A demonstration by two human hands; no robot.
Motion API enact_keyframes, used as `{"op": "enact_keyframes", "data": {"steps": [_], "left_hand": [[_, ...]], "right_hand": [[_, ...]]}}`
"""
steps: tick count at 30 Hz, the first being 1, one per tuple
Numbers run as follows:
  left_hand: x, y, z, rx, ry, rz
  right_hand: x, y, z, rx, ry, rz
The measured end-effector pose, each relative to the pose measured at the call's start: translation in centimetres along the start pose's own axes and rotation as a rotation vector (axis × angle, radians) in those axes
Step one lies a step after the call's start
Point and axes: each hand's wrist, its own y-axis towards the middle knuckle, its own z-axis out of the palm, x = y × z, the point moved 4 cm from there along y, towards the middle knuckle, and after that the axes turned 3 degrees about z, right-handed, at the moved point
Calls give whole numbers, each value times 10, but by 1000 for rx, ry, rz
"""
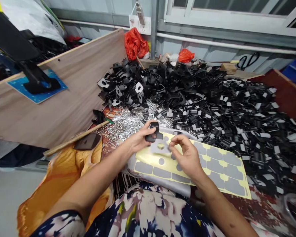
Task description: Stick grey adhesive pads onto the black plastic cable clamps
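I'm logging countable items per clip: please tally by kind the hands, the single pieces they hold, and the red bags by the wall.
Hands: 2 (left hand, right hand)
Black part in the left hand: 1
Grey cut-out in the right hand: 1
Red bags: 2 (larger bag, smaller bag)
Total: 6

Wall [98,6] is just pale ribbed metal with 1 white-framed window [236,6] up on the right. White pipe [212,41] runs below it, outlet [148,26] sits by a metal post [154,26], wooden board [88,72] on the left, grey floor [12,197].
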Motion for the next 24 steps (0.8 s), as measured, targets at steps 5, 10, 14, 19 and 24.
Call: {"op": "enact_keyframes", "data": {"steps": [5,10,14,19,24], "left_hand": [[26,-21,13,0,-240,43],[33,-23,20,62,-253,2],[30,-26,23,62,-237,1],[31,-28,25,36,-207,-14],[33,-27,25,31,-183,-13]], "right_hand": [[-31,11,-3,-62,44,46],[-34,9,6,-55,65,46],[-37,10,6,-61,79,48],[-39,10,7,-48,58,69],[-40,10,8,-40,56,71]]}}
